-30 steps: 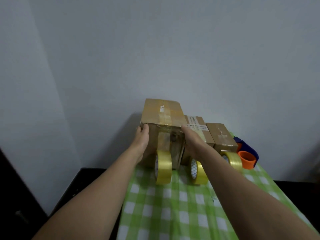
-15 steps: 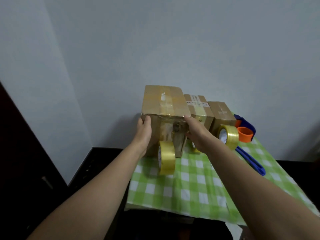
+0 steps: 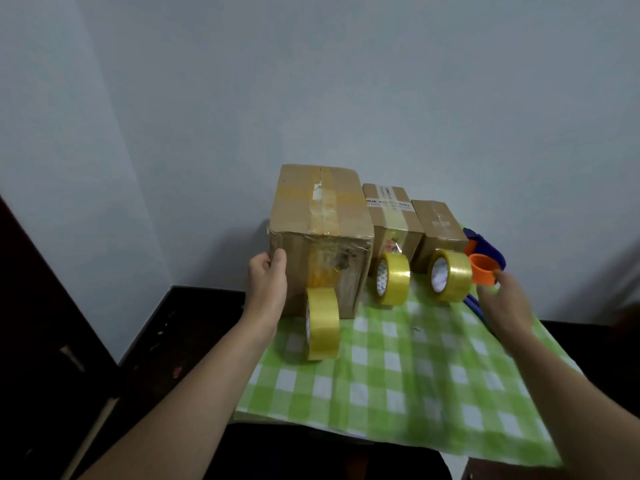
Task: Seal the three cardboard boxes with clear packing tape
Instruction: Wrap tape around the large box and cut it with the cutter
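As the desk [image 3: 398, 375] stands: covered with a green-checked cloth; three boxes sit in a row at its far edge by the wall.
Large box [image 3: 318, 216]: leftmost; tape strips cross its top and wrinkle down the front face.
Middle box [image 3: 391, 216]: just beside the large box; a pale strip runs over the top.
Small box [image 3: 438, 223]: rightmost; short tape pieces show on top.
Dispenser [image 3: 485, 251]: blue body with an orange core, just right of the small box.
Tape rolls: three, on edge, one before each box: left roll [image 3: 323, 323], centre roll [image 3: 394, 278], right roll [image 3: 450, 275].
Step in hand (judged): fetch the dispenser while the large box is steadied. Grasp the dispenser by its handle and clear the right roll to avoid toppling it. Lay fresh tape flat along the seam.
Left hand [image 3: 266, 289]: grasps the front left edge of the large box, thumb on the front face, fingers wrapped round the side.
Right hand [image 3: 505, 306]: blurred, fingers loosely extended, fingertips at the orange core, nothing enclosed; contact cannot be confirmed.
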